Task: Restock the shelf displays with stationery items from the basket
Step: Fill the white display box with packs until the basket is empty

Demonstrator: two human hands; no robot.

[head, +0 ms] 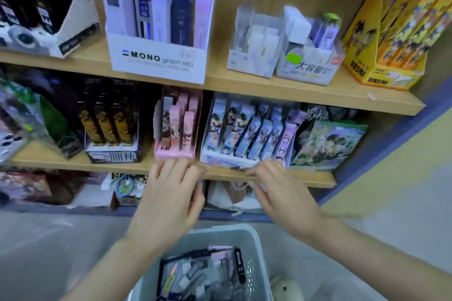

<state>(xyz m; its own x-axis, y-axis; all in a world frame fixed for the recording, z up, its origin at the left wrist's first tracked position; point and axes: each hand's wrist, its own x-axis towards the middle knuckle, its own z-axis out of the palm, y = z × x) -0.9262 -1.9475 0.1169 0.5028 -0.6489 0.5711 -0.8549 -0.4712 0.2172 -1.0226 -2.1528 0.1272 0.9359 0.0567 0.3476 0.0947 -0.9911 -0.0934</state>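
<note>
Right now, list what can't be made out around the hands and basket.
Head view only:
- left hand: palm side hidden by its own back; any held item unseen.
- right hand: fingertips motion-blurred at the shelf edge; grip unclear.
- basket: cut off by the bottom edge, contents blurred.
- pink display box: lower front covered by the left hand.

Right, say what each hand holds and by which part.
The left hand holds nothing: straight fingers touch the pink display box, low in front. The right hand meets the blue display box; a pinch cannot be told.
</note>
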